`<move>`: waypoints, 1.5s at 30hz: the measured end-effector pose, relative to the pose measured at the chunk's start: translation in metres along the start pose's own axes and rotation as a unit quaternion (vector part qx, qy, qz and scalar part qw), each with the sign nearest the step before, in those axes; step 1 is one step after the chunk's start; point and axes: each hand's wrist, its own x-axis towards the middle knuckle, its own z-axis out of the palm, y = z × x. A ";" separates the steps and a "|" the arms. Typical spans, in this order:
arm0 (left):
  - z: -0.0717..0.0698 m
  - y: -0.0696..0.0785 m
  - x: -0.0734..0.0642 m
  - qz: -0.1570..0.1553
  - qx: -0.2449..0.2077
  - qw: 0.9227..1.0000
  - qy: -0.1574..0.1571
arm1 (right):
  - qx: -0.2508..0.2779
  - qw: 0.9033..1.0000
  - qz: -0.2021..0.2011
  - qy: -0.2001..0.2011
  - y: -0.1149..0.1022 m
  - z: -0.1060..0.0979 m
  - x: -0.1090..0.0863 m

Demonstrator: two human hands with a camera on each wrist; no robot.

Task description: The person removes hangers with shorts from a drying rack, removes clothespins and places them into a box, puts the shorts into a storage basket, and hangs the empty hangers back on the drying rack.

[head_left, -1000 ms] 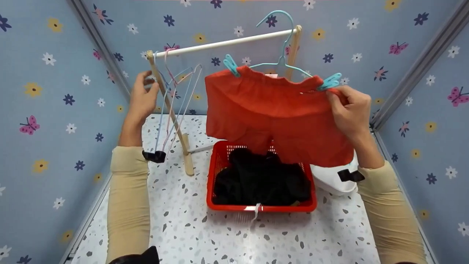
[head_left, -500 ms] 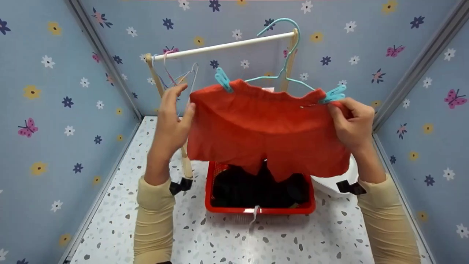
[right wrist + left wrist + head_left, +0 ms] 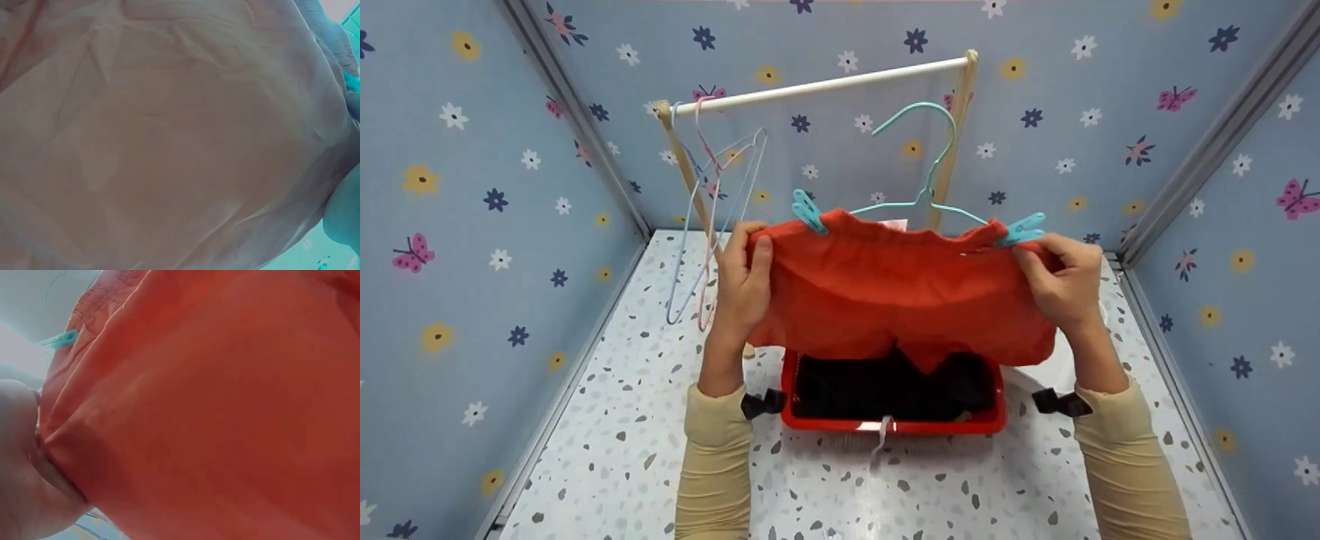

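Orange-red shorts (image 3: 900,292) hang spread between both hands, their waistband fixed to a teal hanger (image 3: 924,196) by two teal clothespins, a left clothespin (image 3: 808,211) and a right clothespin (image 3: 1021,229). My left hand (image 3: 744,289) pinches the left upper edge of the shorts between thumb and fingers. At the other end, my right hand (image 3: 1063,281) pinches the right upper corner beside its clothespin. The hanger's hook stands free in the air, below the rack's white rail (image 3: 825,88). Cloth fills most of both wrist views, with the left thumb (image 3: 28,478) at its edge.
A red basket (image 3: 892,426) with dark clothing stands on the speckled table below the shorts. Behind, a wooden-legged rack holds a blue hanger (image 3: 682,255) and a pink hanger (image 3: 709,247) at its left end. A white container (image 3: 1054,367) sits right of the basket, partly hidden.
My left hand has come from beside the rack's left post rightward to the shorts and now pinches their left edge. The shorts and hanger have come down, the hook dropping below the rail.
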 end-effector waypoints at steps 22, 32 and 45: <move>0.019 -0.032 -0.058 0.006 -0.063 0.990 0.125 | 0.024 0.993 0.090 -0.072 0.034 0.013 -0.073; 0.026 -0.046 -0.077 0.012 -0.058 0.990 0.127 | 0.039 0.982 0.172 -0.072 0.036 0.013 -0.088; 0.026 -0.056 -0.095 -0.017 -0.080 0.992 0.101 | 0.199 0.913 0.353 -0.045 0.066 0.008 -0.117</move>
